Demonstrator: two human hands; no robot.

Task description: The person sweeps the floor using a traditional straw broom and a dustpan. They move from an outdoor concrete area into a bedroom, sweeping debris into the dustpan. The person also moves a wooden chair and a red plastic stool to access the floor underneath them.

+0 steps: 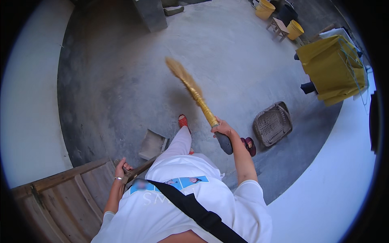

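Note:
My right hand [222, 128] is wrapped round the handle of a straw broom [197, 97]. The handle has gold-coloured binding and a dark grip end. The broom's brush end points away from me, up and to the left, above the floor. My left hand [122, 167], with a bracelet at the wrist, hangs beside a brown wooden panel [87, 182]. Its fingers are loosely curled, the thumb apart, and I see nothing held in it. Just ahead of it, left of my leg, lies a grey dustpan-like scoop [153, 144].
Right of me are a shallow woven basket [273, 123] and dark red slippers [249, 146]. A mustard cloth [332, 71] hangs at the right. Yellow buckets [265, 9] and a wooden stool [278, 28] stand at the far right. A grey pillar [150, 16] rises at the back.

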